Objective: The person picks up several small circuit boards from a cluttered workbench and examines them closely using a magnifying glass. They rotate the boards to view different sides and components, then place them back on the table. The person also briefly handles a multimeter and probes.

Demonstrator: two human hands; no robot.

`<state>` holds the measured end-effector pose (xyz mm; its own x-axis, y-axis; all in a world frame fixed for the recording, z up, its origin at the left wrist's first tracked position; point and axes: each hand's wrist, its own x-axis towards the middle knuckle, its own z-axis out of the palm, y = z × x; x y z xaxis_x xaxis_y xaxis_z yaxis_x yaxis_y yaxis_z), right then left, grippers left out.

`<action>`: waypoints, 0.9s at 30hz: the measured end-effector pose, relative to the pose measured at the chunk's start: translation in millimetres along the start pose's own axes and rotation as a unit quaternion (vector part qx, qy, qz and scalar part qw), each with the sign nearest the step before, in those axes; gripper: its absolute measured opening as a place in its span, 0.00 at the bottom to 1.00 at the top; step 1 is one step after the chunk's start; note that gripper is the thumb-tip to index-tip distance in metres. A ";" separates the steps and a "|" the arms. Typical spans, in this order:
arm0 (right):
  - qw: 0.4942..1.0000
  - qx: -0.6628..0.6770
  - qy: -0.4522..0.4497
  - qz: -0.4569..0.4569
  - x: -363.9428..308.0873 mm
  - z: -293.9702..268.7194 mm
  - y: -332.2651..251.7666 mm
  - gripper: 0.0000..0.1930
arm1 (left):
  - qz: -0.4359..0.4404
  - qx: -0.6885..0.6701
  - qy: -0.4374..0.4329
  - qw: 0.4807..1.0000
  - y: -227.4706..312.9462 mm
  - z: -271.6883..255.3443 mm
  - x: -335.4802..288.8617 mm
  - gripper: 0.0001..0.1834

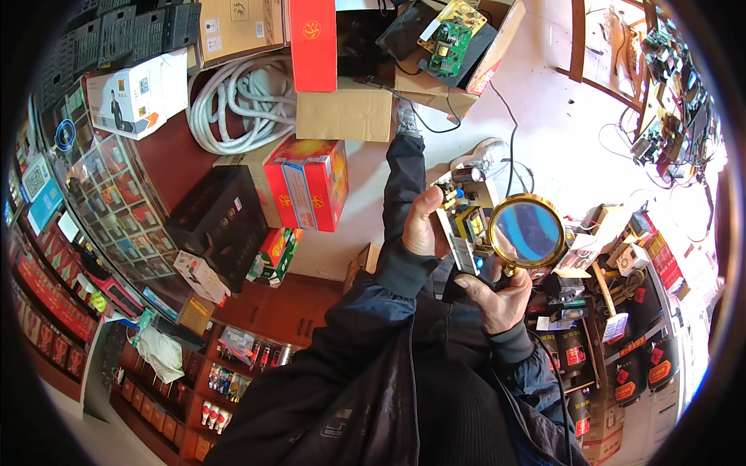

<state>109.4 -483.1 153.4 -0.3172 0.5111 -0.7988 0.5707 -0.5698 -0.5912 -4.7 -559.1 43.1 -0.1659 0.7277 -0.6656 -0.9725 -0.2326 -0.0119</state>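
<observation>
A circuit board crowded with tall components is held up in front of my body, tilted on edge. My left hand is closed on its left side, with the thumb along the edge. A round magnifying glass with a gold rim hangs just right of the board, its lens showing blue reflections. The fingers of my right hand are closed round its short handle below the rim, the thumb close to the board's lower end. Whether that thumb touches the board I cannot tell.
An open carton beyond my hands holds a green circuit board. Red boxes and a coiled white hose lie to the left. On the right stand a wooden-handled brush and piles of electronic parts. Black cables cross the floor.
</observation>
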 end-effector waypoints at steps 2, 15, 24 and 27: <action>1.000 -0.012 0.006 -0.004 2.4 4.3 -1.5 0.42 | 0.008 -0.003 -0.007 1.000 1.6 -0.3 0.1 0.41; 0.995 0.051 0.071 -0.038 16.2 -0.5 14.2 0.31 | -0.035 -0.003 -0.060 0.998 -17.7 -12.8 -11.3 0.37; 0.996 0.021 0.026 -0.084 20.9 -31.4 42.9 0.21 | 0.063 -0.057 -0.101 0.991 -72.9 -34.6 -13.0 0.33; 0.997 0.015 0.006 -0.073 23.2 -43.8 52.3 0.19 | 0.083 -0.100 -0.111 0.985 -92.4 -44.4 -10.0 0.33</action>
<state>165.1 -472.8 108.8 -0.3857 0.5978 -0.7028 0.4967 -0.5073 -0.7042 94.0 -573.5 17.7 -0.3727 0.7874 -0.4909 -0.8811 -0.4663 -0.0790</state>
